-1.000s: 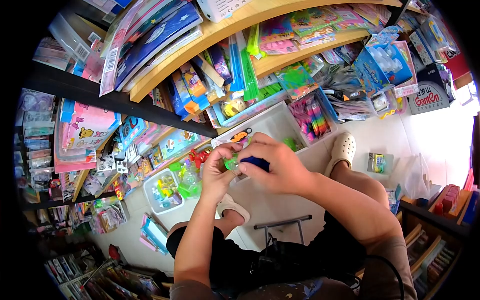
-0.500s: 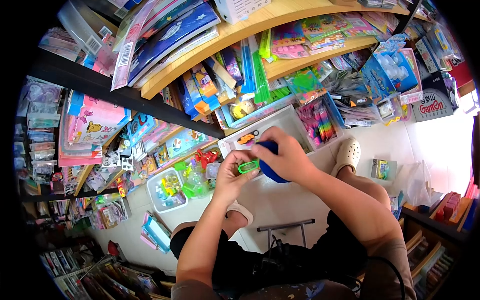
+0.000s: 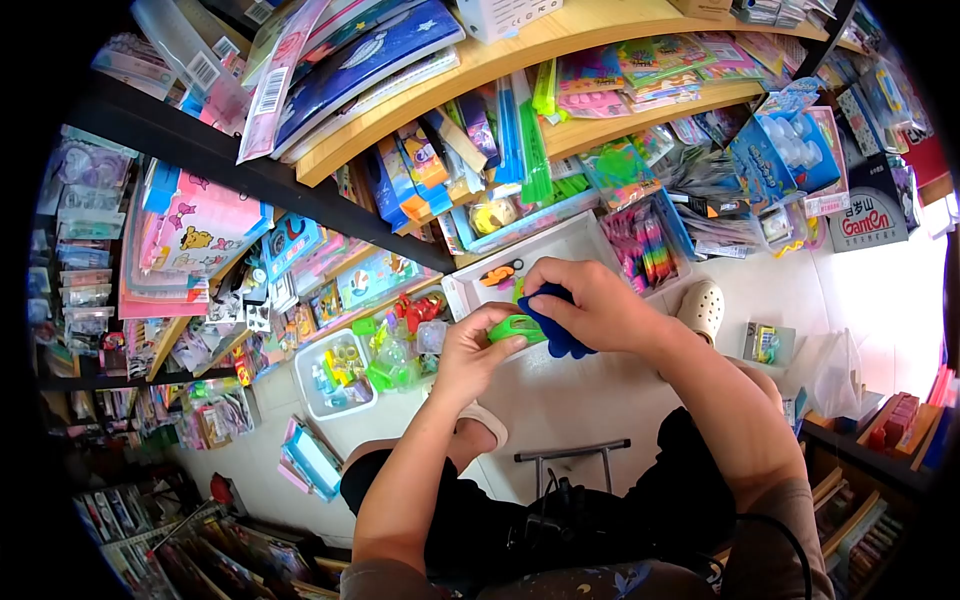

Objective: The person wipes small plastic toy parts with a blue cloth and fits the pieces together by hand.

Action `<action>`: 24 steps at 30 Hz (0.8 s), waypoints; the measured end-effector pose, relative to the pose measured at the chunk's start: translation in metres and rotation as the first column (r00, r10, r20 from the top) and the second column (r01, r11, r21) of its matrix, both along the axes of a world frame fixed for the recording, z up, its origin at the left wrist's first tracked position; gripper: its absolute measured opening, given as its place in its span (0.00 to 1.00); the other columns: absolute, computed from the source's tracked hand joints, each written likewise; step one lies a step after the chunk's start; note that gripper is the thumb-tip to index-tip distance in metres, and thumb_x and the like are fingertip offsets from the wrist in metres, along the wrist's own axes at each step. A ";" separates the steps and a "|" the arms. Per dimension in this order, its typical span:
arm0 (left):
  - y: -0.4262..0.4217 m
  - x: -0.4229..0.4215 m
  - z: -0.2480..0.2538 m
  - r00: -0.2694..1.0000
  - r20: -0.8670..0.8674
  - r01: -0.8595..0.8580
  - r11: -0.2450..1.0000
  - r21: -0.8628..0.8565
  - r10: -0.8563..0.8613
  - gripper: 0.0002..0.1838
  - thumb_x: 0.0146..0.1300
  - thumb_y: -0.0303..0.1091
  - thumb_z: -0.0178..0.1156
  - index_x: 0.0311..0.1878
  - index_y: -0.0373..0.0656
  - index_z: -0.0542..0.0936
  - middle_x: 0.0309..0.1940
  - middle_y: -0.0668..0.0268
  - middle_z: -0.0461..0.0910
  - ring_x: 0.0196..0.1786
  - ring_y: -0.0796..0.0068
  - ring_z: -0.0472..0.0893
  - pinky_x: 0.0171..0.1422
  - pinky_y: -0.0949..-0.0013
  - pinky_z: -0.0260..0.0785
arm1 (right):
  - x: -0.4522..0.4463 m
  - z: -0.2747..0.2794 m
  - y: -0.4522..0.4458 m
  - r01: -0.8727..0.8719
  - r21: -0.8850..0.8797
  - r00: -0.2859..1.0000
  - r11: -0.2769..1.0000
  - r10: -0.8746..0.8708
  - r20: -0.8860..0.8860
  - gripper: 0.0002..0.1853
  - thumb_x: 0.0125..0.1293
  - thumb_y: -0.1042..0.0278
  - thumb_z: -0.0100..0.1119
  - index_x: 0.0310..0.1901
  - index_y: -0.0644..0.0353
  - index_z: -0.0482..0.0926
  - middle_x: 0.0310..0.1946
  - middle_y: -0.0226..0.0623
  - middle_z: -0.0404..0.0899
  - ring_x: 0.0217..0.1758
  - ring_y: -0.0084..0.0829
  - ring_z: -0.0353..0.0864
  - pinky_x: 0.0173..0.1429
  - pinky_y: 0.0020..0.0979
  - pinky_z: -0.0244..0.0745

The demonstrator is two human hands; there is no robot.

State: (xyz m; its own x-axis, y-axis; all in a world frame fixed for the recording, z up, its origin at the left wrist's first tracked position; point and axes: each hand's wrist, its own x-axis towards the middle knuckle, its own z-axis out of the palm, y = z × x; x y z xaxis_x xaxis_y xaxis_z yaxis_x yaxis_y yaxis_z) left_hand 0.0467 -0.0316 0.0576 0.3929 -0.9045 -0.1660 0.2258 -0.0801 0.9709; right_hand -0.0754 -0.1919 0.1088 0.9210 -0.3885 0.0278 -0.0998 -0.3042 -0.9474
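Observation:
My left hand [image 3: 474, 352] grips a small bright green plastic object [image 3: 518, 327], rounded in outline, between thumb and fingers; its exact kind is unclear. Bunched in my right hand [image 3: 598, 300] is a dark blue cloth [image 3: 562, 328], its lower edge hanging in folds. The cloth lies right against the right side of the green object. Both hands are held over the front of a white bin [image 3: 590, 238], where a pair of orange-handled scissors [image 3: 500, 272] lies.
A white basket [image 3: 312, 402] of small colourful toys stands on the floor at left. Wooden shelves [image 3: 400, 105] packed with stationery rise ahead. A plastic bag [image 3: 832, 372] and a small clear box [image 3: 768, 344] sit at right. A metal-framed stool [image 3: 572, 452] is below me.
The green object has turned to show a broader, solid side. The blue cloth has gone from a smooth hanging shape to bunched folds. The camera view has shifted slightly.

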 end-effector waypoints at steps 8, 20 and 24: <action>0.005 0.003 -0.007 0.994 0.106 0.010 0.993 0.121 -0.023 0.13 0.53 0.18 0.63 0.43 0.38 0.76 0.41 0.69 0.77 0.43 0.82 0.75 0.50 0.75 0.69 | -0.002 0.001 0.002 -0.106 -0.315 0.992 0.943 0.123 0.035 0.05 0.54 0.70 0.57 0.34 0.57 0.76 0.30 0.41 0.76 0.34 0.45 0.77 0.37 0.41 0.71; 0.005 0.003 -0.003 0.969 0.174 0.130 0.965 0.230 -0.173 0.09 0.54 0.24 0.64 0.39 0.36 0.79 0.30 0.72 0.78 0.33 0.84 0.73 0.39 0.79 0.65 | -0.004 -0.012 0.011 -0.181 -0.412 0.983 0.893 0.153 -0.100 0.05 0.53 0.73 0.57 0.32 0.61 0.74 0.31 0.43 0.76 0.36 0.46 0.77 0.41 0.42 0.72; 0.006 0.005 -0.001 0.981 -0.056 0.192 0.943 0.271 -0.184 0.10 0.56 0.26 0.64 0.42 0.36 0.80 0.29 0.70 0.80 0.32 0.82 0.76 0.36 0.76 0.70 | -0.007 -0.020 0.006 -0.199 -0.277 0.980 0.940 0.183 -0.083 0.05 0.52 0.74 0.55 0.31 0.62 0.75 0.32 0.45 0.77 0.36 0.48 0.77 0.43 0.42 0.72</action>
